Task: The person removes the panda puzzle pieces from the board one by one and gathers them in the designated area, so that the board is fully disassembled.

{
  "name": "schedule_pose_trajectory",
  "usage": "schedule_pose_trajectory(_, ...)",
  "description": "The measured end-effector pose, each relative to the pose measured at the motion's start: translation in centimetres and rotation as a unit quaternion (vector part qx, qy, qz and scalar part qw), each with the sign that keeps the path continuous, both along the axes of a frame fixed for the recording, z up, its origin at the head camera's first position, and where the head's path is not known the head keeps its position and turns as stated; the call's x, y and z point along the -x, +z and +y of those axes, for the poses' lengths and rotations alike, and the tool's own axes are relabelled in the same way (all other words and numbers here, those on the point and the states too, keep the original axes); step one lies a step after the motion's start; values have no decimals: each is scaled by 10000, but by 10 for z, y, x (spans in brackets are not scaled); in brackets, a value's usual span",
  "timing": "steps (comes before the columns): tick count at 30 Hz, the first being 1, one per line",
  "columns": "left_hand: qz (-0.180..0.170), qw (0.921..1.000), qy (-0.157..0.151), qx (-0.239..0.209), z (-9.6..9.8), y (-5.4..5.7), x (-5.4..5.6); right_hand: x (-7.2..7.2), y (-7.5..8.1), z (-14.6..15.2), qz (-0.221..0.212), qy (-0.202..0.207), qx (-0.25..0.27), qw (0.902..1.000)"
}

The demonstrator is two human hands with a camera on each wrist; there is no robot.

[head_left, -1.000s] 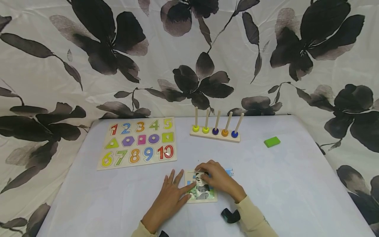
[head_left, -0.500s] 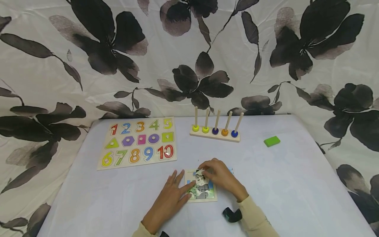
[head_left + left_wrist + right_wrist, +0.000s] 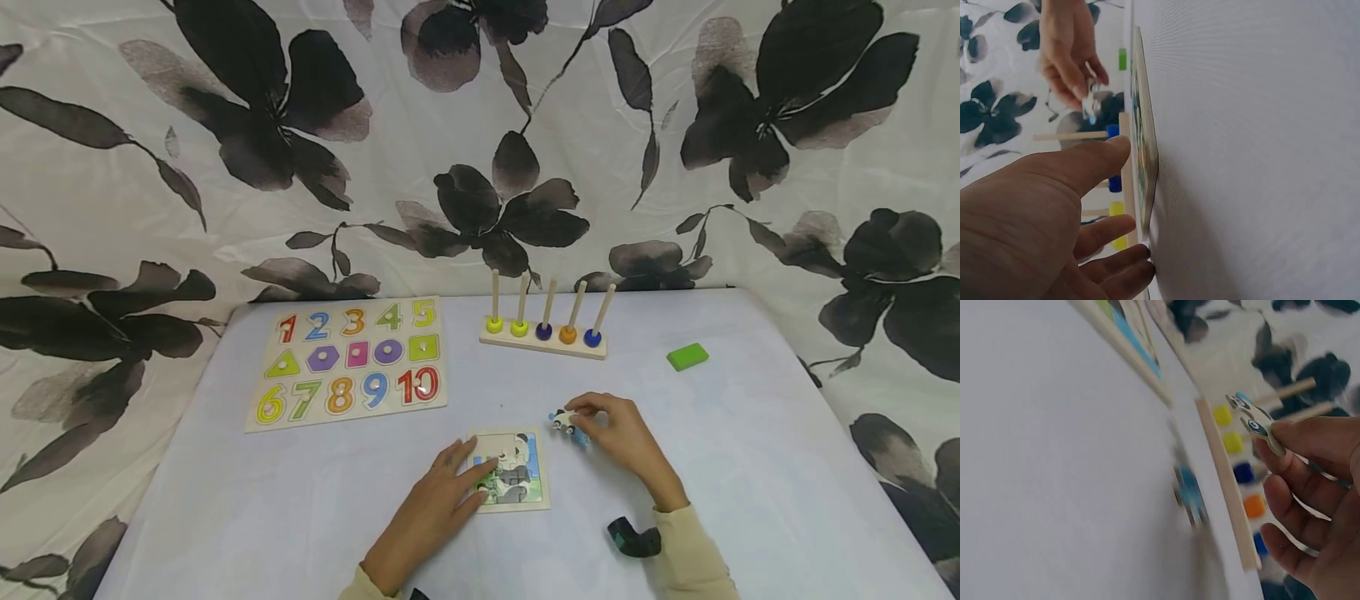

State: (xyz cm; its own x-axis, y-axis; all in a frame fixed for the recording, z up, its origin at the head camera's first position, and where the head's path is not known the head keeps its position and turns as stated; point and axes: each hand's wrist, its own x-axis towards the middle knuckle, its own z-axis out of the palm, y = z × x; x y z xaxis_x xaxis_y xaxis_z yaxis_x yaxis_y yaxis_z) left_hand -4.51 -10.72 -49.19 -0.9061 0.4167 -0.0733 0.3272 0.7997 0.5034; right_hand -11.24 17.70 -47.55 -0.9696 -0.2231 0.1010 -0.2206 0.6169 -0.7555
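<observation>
One panda piece (image 3: 561,422) now beside the puzzle (image 3: 522,473), pinched by right hand (image 3: 619,433); left hand (image 3: 438,493) loose-fingered.

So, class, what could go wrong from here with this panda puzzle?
The panda-face piece could slip, since the right hand pinches it only near one edge. That hand might knock the loose blue piece close by. The left hand, partly over the puzzle board, might nudge it.

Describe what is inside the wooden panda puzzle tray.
The puzzle tray holds jigsaw pieces picturing part of a panda, with blue and green. The left hand covers part of the left side; what lies beneath cannot be seen.
</observation>
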Motion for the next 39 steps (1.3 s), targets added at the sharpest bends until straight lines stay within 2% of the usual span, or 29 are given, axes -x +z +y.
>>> schedule_pose_trajectory(7, 67, 10000, -12, -43, -1, 1, 0, -2, -4, 50, -329, -484, -179, 9981)
schedule_pose_trajectory(14, 52, 10000, -37, 4, -3, 3, -1, -3, -7, 74, -586, -284, -286, 9975)
schedule_pose_trajectory(25, 42, 9999, -98, 3, -3, 2, -1, 5, -13, 74, -731, 34, -505, 9960)
schedule_pose_trajectory(39, 47, 9999, -92, -42, -3, 2, -2, 9, -20, 66, -655, -166, -632, 9957)
